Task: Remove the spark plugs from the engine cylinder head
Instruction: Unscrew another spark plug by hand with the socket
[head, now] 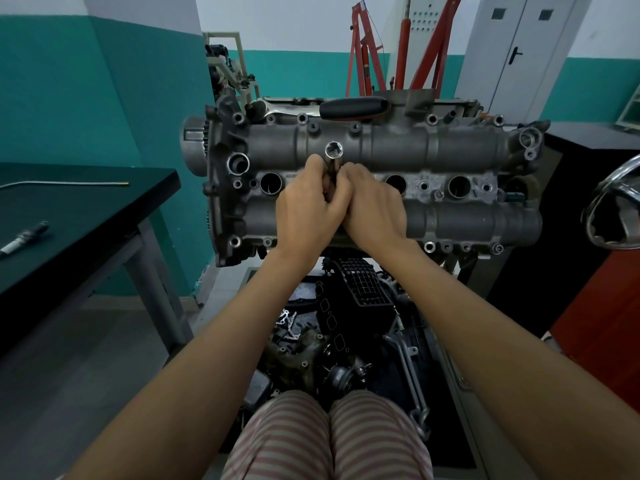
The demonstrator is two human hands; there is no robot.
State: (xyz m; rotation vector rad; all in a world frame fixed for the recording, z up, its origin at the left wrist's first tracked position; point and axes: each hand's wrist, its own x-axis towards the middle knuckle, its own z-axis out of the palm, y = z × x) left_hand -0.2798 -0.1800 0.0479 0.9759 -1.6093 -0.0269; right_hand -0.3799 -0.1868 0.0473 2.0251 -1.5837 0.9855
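In the head view, the engine cylinder head is seen lying crosswise ahead of the person, with a row of round plug wells along its middle. Three wells are seen open: one to the left of the hands and two to the right. A long metal socket is held upright over the second well from the left, its hollow upper end turned toward the camera. The socket's shaft is gripped from both sides: the left hand is curled round it from the left, and the right hand is closed against it from the right, the fingers of both meeting just below the socket's mouth. The lower part of the socket (and the well beneath it) is hidden by the hands, so whether a plug is seated inside cannot be told.

A ratchet handle with a black grip is laid along the far edge of the head, well apart from the hands. On the dark worktop at the left, a spark plug is laid near the edge, and a thin metal rod lies farther back.
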